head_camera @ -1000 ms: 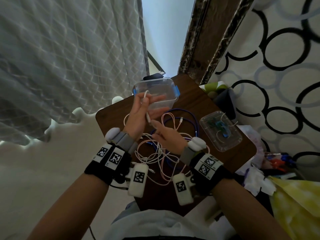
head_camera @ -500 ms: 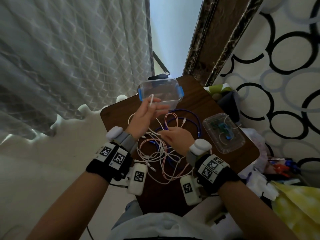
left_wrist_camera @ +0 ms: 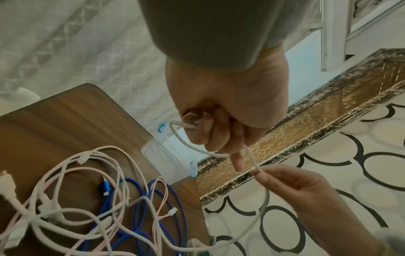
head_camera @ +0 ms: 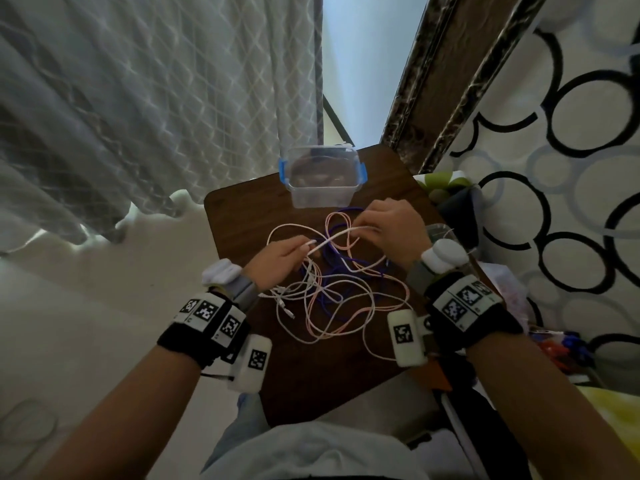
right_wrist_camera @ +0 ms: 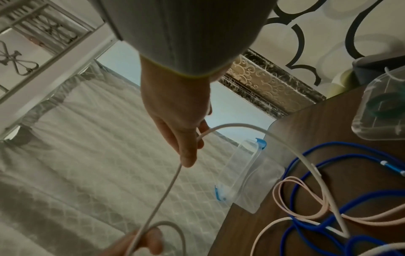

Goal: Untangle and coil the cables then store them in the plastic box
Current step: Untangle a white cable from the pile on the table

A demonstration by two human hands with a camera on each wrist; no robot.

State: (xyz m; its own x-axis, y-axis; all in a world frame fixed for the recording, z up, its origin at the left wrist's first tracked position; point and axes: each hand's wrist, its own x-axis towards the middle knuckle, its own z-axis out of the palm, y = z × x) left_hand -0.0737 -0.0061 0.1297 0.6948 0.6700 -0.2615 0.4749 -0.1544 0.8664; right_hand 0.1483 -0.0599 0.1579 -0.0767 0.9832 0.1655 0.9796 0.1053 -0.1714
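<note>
Both hands are on the same white cable (head_camera: 332, 239), a smooth round cord stretched taut between them above the table (head_camera: 242, 216). The left hand (head_camera: 280, 259) has its fingers curled tight around one end, and the right hand (head_camera: 391, 223) pinches the cord between thumb and fingertips (left_wrist_camera: 263, 175). Below the fingers sits the rest of the tangle (head_camera: 332, 299): thin pinkish-white cords and a blue one looped over each other on dark woodgrain. Just past the fingertips is the box (head_camera: 322, 178), clear plastic, rectangular, with blue clips. The left wrist view shows a small loop of cord coming out of the left fist, which the head view doesn't catch. The right wrist view shows a clear lid (right_wrist_camera: 381, 104) off to the right.
</note>
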